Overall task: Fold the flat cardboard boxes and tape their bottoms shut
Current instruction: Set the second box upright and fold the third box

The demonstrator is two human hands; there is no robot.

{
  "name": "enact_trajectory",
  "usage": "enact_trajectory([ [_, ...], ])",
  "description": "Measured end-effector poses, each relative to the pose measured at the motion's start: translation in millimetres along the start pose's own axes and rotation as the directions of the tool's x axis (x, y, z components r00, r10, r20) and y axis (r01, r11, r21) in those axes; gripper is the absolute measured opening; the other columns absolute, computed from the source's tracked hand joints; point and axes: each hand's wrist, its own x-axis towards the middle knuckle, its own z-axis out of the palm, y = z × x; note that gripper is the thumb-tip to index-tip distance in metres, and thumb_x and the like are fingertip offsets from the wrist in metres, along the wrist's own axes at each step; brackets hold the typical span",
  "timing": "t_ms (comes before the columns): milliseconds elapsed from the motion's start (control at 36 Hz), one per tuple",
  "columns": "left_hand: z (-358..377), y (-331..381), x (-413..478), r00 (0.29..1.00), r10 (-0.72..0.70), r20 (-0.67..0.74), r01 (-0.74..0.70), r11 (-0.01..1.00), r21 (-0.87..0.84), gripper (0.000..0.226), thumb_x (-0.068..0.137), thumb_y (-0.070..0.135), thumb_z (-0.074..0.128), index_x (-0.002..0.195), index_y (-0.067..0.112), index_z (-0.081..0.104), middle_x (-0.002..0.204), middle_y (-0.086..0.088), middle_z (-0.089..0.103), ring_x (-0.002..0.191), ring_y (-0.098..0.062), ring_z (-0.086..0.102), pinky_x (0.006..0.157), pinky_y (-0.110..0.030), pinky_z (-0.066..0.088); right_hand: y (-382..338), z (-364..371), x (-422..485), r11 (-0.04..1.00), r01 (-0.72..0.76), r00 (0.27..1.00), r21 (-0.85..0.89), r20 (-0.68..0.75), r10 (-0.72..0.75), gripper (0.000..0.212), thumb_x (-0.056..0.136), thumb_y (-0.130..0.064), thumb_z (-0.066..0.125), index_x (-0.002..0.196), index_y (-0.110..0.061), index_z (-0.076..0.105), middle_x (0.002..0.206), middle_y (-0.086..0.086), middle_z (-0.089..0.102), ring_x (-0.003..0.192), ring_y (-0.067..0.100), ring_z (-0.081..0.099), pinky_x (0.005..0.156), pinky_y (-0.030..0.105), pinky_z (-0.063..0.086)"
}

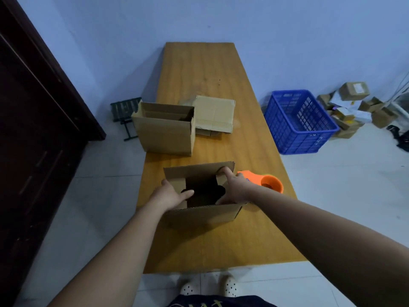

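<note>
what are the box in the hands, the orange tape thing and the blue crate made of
The box is corrugated cardboard, matte brown; fluting shows along its cut near edge. The tape dispenser is likely moulded plastic: smooth, bright orange, with a slight sheen. The crate is probably rigid plastic, uniform blue with moulded lattice walls.

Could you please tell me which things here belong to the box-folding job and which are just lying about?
Job: near box, with left hand and right hand on its flaps; upright box; flat cardboard; orange tape dispenser; table.
Lying about: blue crate; parcel pile; black rack on the floor.
</note>
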Motion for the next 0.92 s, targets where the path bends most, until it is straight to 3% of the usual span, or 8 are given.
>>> enact_trajectory([
  [83, 10, 2, 1, 0.996, -0.057, -0.074, 0.062, 0.996, 0.068, 0.103, 0.082, 0.056, 0.064, 0.151, 0.010, 0.001, 0.144, -0.017, 0.039, 0.121, -0.032, 0.050, 0.093, -0.039, 0.050, -2, 6, -2, 1.000, -0.020, 0.998, -0.023, -0.058, 0.018, 0.099, 0.080, -0.039, 0.076, 0.151, -0.030, 0.008, 0.151, 0.023, 0.023, 0.123, 0.038, 0.049, 0.089, 0.038, 0.052],
  [194, 14, 4, 0, 0.995, -0.069, -0.078, 0.074, 0.995, 0.065, 0.095, 0.090, 0.048, 0.056, 0.151, 0.009, -0.004, 0.145, -0.018, 0.035, 0.117, -0.032, 0.051, 0.087, -0.034, 0.050, -2, 9, -3, 0.999, -0.038, 0.998, 0.015, -0.041, 0.039, 0.092, 0.088, -0.033, 0.067, 0.153, -0.028, 0.001, 0.152, 0.022, 0.020, 0.092, 0.022, 0.057, 0.056, 0.022, 0.048],
  [250, 13, 4, 0, 0.996, -0.073, -0.060, 0.074, 0.997, 0.014, 0.086, 0.093, 0.045, 0.050, 0.152, 0.011, -0.002, 0.143, -0.019, 0.035, 0.116, -0.032, 0.051, 0.079, -0.032, 0.048, -2, 10, -3, 0.995, -0.039, 0.999, 0.089, -0.030, 0.042, 0.088, 0.090, -0.030, 0.064, 0.152, -0.030, 0.000, 0.150, 0.021, 0.023, 0.086, 0.019, 0.057, 0.052, 0.020, 0.044],
  [417, -3, 2, -3, 0.997, -0.066, -0.034, 0.057, 0.973, -0.222, 0.047, 0.098, 0.023, 0.039, 0.142, 0.009, 0.029, 0.099, -0.009, 0.050, 0.077, -0.019, 0.049, 0.058, -0.028, 0.038, 3, -1, -3, 0.920, -0.073, 0.990, 0.385, -0.082, 0.113, 0.062, 0.095, -0.013, 0.046, 0.145, -0.027, 0.011, 0.100, 0.012, 0.055, 0.083, 0.022, 0.060, 0.059, 0.031, 0.053],
  [472, -7, -1, -1, 0.999, -0.030, -0.021, 0.022, 0.949, -0.315, 0.043, 0.096, 0.018, 0.040, 0.138, 0.007, 0.037, 0.099, -0.009, 0.051, 0.084, -0.022, 0.049, 0.068, -0.031, 0.041, 6, -7, -3, 0.895, -0.113, 0.983, 0.431, -0.081, 0.163, 0.053, 0.096, -0.012, 0.041, 0.143, -0.022, 0.018, 0.107, 0.014, 0.054, 0.096, 0.029, 0.059, 0.074, 0.042, 0.057],
  [556, -13, -4, -1, 0.998, -0.019, -0.067, -0.015, 0.884, -0.468, 0.042, 0.097, 0.016, 0.044, 0.139, 0.011, 0.043, 0.126, -0.013, 0.053, 0.112, -0.029, 0.049, 0.086, -0.037, 0.040, 9, -12, -3, 0.882, -0.153, 0.982, 0.445, -0.029, 0.185, 0.041, 0.099, -0.013, 0.037, 0.139, -0.011, 0.031, 0.110, 0.010, 0.049, 0.098, 0.029, 0.057, 0.061, 0.038, 0.056],
  [667, -20, -1, -3, 0.978, -0.019, -0.207, -0.099, 0.834, -0.543, 0.037, 0.100, 0.022, 0.047, 0.135, 0.009, 0.050, 0.130, -0.011, 0.055, 0.121, -0.032, 0.048, 0.086, -0.035, 0.037, 11, -16, 0, 0.829, -0.115, 0.981, 0.547, -0.070, 0.182, 0.028, 0.100, -0.011, 0.037, 0.124, -0.007, 0.050, 0.105, 0.014, 0.061, 0.089, 0.032, 0.067, 0.064, 0.040, 0.061],
  [917, -44, -6, 11, 0.933, -0.136, -0.332, -0.148, 0.697, -0.702, 0.044, 0.098, 0.025, 0.052, 0.137, 0.007, 0.047, 0.140, -0.013, 0.049, 0.129, -0.032, 0.043, 0.095, -0.037, 0.036, -5, -26, 11, 0.717, 0.050, 0.991, 0.695, -0.123, 0.050, 0.025, 0.101, -0.014, 0.044, 0.126, -0.012, 0.047, 0.110, 0.013, 0.060, 0.090, 0.028, 0.066, 0.056, 0.030, 0.056],
])
